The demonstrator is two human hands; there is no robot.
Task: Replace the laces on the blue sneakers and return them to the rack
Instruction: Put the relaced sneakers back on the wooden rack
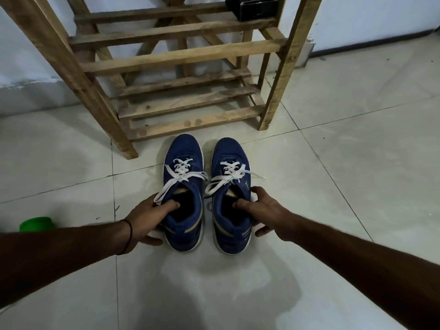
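Two blue sneakers stand side by side on the tiled floor, toes pointing at the wooden rack [181, 55]. Both carry white laces, loosely tied with ends hanging over the sides. My left hand [147, 217] grips the left sneaker [184, 186] at its collar, fingers curled into the opening and thumb low by the heel. On the right sneaker [232, 186], my right hand [266, 213] holds the collar the same way, one finger inside and the thumb near the sole.
The rack's slatted shelves are bare except for a black box [252, 7] on an upper shelf. A green round lid or cup [35, 223] sits on the floor at the left. Light floor tiles [357, 163] spread all around the shoes.
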